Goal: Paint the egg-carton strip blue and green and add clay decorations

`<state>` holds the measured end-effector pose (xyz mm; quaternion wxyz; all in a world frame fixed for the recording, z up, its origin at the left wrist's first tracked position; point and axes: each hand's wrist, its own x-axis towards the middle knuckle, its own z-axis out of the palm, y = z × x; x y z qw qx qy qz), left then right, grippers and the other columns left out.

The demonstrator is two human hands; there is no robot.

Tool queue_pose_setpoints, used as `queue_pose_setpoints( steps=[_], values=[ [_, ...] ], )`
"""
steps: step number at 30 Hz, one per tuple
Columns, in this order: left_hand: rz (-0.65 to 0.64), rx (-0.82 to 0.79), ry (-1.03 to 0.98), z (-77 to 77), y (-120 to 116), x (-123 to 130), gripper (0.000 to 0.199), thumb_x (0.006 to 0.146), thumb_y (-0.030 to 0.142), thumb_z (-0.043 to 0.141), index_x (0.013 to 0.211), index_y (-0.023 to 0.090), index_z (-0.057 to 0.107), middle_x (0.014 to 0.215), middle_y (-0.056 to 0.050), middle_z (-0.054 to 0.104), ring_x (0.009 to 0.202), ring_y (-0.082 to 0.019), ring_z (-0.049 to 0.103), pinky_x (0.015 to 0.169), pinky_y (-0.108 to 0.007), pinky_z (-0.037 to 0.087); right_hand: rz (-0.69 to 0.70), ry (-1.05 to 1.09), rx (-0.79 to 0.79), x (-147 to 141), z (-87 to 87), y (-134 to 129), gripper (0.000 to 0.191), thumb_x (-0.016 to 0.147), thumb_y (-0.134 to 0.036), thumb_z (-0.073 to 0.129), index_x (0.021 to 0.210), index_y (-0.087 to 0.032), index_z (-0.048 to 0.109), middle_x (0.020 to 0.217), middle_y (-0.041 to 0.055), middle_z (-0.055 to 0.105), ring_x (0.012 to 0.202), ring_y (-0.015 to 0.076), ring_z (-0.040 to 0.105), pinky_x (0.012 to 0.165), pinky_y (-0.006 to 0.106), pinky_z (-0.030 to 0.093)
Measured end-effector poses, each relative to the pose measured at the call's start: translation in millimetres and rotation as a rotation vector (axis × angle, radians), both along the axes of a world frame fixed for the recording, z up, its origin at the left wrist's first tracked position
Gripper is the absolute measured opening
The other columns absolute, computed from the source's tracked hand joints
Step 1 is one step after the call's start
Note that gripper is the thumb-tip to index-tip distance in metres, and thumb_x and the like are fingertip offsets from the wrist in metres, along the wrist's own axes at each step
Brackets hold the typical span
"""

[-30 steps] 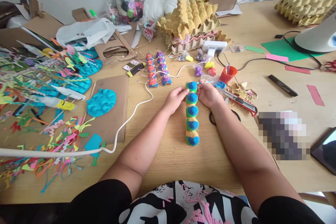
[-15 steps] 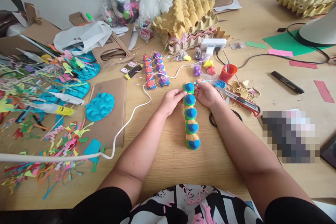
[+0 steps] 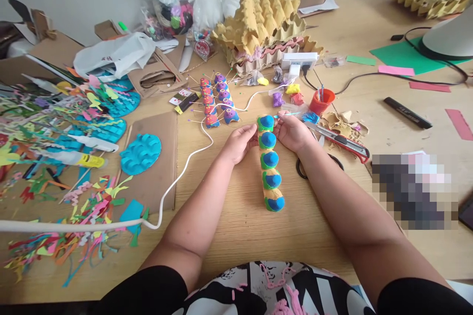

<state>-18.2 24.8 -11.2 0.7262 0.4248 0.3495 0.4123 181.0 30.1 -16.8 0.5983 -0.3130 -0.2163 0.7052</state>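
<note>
Strip (image 3: 270, 159) swung more askew; five bumps (image 3: 269, 159) are coated, tan gaps (image 3: 272, 193) left bare. Blue stick (image 3: 290, 113) is pinched by right hand (image 3: 294, 131); grip of left hand (image 3: 238, 142) unclear.

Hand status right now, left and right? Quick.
Left hand: partly curled at the far end of the blue-and-green strip; can't tell whether it grips.
Right hand: closed, holding a thin light-blue stick.

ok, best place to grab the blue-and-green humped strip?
I'd pinch the strip at the tan dip between its two nearest humps, fingers on both long sides, coming from above at the near end. The humps are rounded; the dip looks easier to pinch. Left hand and right hand are both at the far end.
</note>
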Motion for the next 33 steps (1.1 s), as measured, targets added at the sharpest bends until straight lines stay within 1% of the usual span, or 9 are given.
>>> queue_pose_setpoints(
  steps=[5, 11, 15, 18, 21, 25, 28, 31, 33],
  values=[
    [0.051, -0.046, 0.019, -0.2, 1, 2, 0.043, 0.079, 0.057, 0.095, 0.088, 0.02, 0.075, 0.081, -0.001, 0.079, 0.078, -0.017, 0.075, 0.071, -0.028, 0.058, 0.007, -0.019, -0.016, 0, 2.9, -1, 0.035, 0.087, -0.032, 0.091, 0.087, -0.025, 0.057, 0.07, -0.0055, 0.07, 0.064, 0.0112, 0.065, 0.06, 0.022, 0.054],
    [0.088, -0.064, 0.017, -1.8, 2, 4, 0.043, 0.072, 0.051, 0.101, 0.086, 0.02, 0.074, 0.077, 0.003, 0.075, 0.072, -0.012, 0.07, 0.07, -0.025, 0.056, 0.024, -0.029, -0.009, 0, 3.2, -1, 0.034, 0.088, -0.033, 0.091, 0.088, -0.025, 0.058, 0.072, -0.0049, 0.071, 0.066, 0.0115, 0.066, 0.061, 0.023, 0.053],
    [0.111, -0.056, 0.029, -2.7, 1, 5, 0.045, 0.072, 0.055, 0.1, 0.085, 0.02, 0.074, 0.077, 0.003, 0.076, 0.071, -0.012, 0.07, 0.069, -0.025, 0.056, 0.022, -0.026, -0.019, -1, 3.5, -1, 0.033, 0.089, -0.034, 0.09, 0.088, -0.025, 0.058, 0.072, -0.0045, 0.071, 0.065, 0.0113, 0.066, 0.061, 0.022, 0.054],
    [0.074, -0.039, 0.011, -2.2, 1, 5, 0.053, 0.065, 0.061, 0.102, 0.086, 0.019, 0.076, 0.081, 0.002, 0.079, 0.074, -0.013, 0.072, 0.07, -0.024, 0.056, 0.01, -0.011, -0.025, -1, 5.2, -2, 0.033, 0.089, -0.033, 0.09, 0.088, -0.025, 0.059, 0.07, -0.0049, 0.07, 0.064, 0.0104, 0.064, 0.06, 0.021, 0.053],
    [0.071, -0.041, 0.014, -1.4, 1, 4, 0.058, 0.057, 0.058, 0.106, 0.091, 0.019, 0.079, 0.086, 0.0, 0.082, 0.076, -0.013, 0.073, 0.074, -0.025, 0.059, 0.007, 0.003, -0.022, -1, 7.5, -2, 0.032, 0.089, -0.03, 0.089, 0.087, -0.025, 0.058, 0.07, -0.0054, 0.069, 0.063, 0.0097, 0.063, 0.06, 0.019, 0.052],
    [0.103, -0.061, 0.033, -1.2, 2, 4, 0.048, 0.063, 0.048, 0.105, 0.089, 0.019, 0.079, 0.08, 0.002, 0.079, 0.073, -0.013, 0.072, 0.072, -0.026, 0.059, 0.023, -0.003, -0.01, -2, 10.7, -4, 0.032, 0.09, -0.029, 0.088, 0.088, -0.026, 0.056, 0.071, -0.0048, 0.069, 0.065, 0.0106, 0.064, 0.062, 0.02, 0.054],
    [0.117, -0.078, 0.001, -0.9, 3, 4, 0.042, 0.065, 0.042, 0.105, 0.086, 0.018, 0.077, 0.075, 0.003, 0.077, 0.069, -0.011, 0.07, 0.068, -0.024, 0.058, 0.035, 0.0, 0.017, -2, 12.7, -6, 0.034, 0.086, -0.029, 0.09, 0.089, -0.026, 0.056, 0.072, -0.0043, 0.07, 0.067, 0.0107, 0.065, 0.065, 0.019, 0.055],
    [0.126, -0.093, -0.051, 0.9, 1, 3, 0.042, 0.063, 0.038, 0.107, 0.085, 0.018, 0.078, 0.075, 0.004, 0.077, 0.067, -0.01, 0.069, 0.067, -0.022, 0.056, 0.044, -0.004, 0.036, -3, 12.9, -7, 0.04, 0.079, -0.029, 0.095, 0.088, -0.026, 0.056, 0.074, -0.0048, 0.07, 0.069, 0.0105, 0.066, 0.068, 0.02, 0.057],
    [0.102, -0.087, -0.094, 3.1, 0, 2, 0.043, 0.064, 0.039, 0.107, 0.088, 0.018, 0.079, 0.077, 0.003, 0.078, 0.068, -0.01, 0.07, 0.068, -0.021, 0.056, 0.046, -0.011, 0.042, -3, 11.6, -6, 0.045, 0.074, -0.031, 0.098, 0.088, -0.027, 0.056, 0.074, -0.0057, 0.07, 0.07, 0.011, 0.067, 0.069, 0.021, 0.059]
  ],
)
